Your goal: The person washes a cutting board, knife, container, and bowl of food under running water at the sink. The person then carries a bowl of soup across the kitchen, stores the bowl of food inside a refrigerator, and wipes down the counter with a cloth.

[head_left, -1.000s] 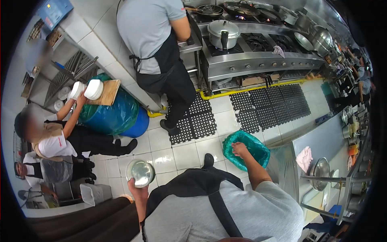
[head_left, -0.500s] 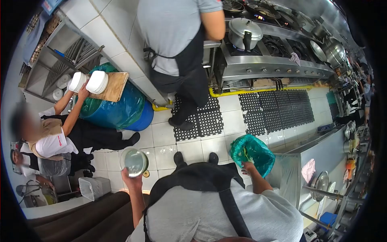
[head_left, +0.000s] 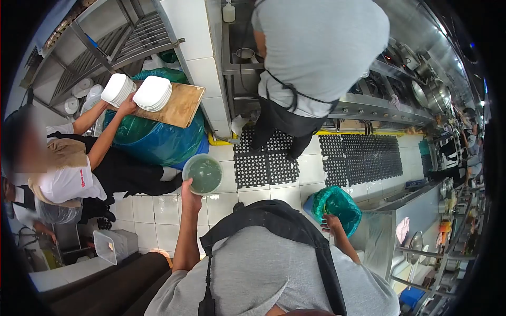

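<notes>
My left hand (head_left: 190, 196) is wrapped round the near side of a round, clear plastic tub (head_left: 203, 175), held out over the floor. Cloudy greenish liquid fills part of it, with a few pale bits showing. On the other side, my right hand (head_left: 331, 223) is at the near rim of a bin lined with a green plastic bag (head_left: 348, 208). Its fingers look apart, with nothing plain to see in them. A little yellowish scrap shows inside the bag near the fingertips.
At left a person steadies white dish stacks (head_left: 153, 94) on a wooden board (head_left: 182, 105) over a blue bin (head_left: 182, 150). Another person (head_left: 316, 52) stands ahead by the stove (head_left: 385, 108). Black perforated mats (head_left: 266, 163) lie on the tiles. A steel counter (head_left: 427, 210) stands right.
My left hand has carried the tub forward and right. The right hand has drawn slightly back from the bin. The person ahead has moved right, and my view has shifted.
</notes>
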### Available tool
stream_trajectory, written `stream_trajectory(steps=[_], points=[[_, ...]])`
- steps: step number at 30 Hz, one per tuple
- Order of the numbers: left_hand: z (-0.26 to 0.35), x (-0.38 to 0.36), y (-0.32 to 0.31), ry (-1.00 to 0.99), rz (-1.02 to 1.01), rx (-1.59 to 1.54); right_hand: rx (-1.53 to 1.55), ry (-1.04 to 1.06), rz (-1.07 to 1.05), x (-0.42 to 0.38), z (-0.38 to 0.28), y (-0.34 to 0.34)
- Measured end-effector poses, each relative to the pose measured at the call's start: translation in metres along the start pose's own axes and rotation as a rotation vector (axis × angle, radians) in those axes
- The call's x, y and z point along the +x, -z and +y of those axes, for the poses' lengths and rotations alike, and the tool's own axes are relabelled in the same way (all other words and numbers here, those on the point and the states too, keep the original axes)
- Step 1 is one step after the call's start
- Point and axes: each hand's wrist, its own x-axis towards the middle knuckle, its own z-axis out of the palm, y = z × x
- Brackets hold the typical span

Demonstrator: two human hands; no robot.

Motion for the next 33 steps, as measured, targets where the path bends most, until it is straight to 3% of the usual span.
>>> stream_trajectory(steps=[12, 19, 20, 23, 25, 27, 28, 29, 30, 33], points=[[-0.004, 0.093, -0.051, 0.208, -0.115, -0.049, 0.006, -0.095, 0.056, -0.049, 0.029, -0.02], [-0.006, 0.143, -0.11, 0.215, -0.052, 0.032, 0.052, -0.03, 0.08, 0.008, 0.001, -0.035], [-0.003, 0.151, -0.119, 0.206, -0.12, 0.042, 0.044, -0.031, 0.061, 0.027, -0.01, -0.037], [0.006, 0.181, -0.157, 0.18, -0.188, 0.053, -0.164, 0.137, -0.012, 0.086, -0.07, -0.052], [0.011, 0.196, -0.18, 0.177, -0.17, 0.043, -1.088, 1.16, -0.027, 0.197, -0.083, -0.053], [0.019, 0.218, -0.208, 0.117, -0.109, 0.132, -1.035, 1.378, -0.154, 0.168, -0.175, -0.093], [0.022, 0.23, -0.225, 0.084, -0.152, 0.105, -1.108, 1.193, -0.215, 0.119, -0.238, -0.119], [0.026, 0.24, -0.244, 0.051, -0.199, 0.08, -0.833, 0.914, -0.206, 0.054, -0.298, -0.148], [0.033, 0.245, -0.268, 0.044, -0.188, 0.078, -0.846, 0.839, -0.193, -0.008, -0.356, -0.168], [0.05, 0.278, -0.323, 0.021, -0.089, 0.043, -0.654, 0.987, -0.357, -0.098, -0.47, -0.214]])
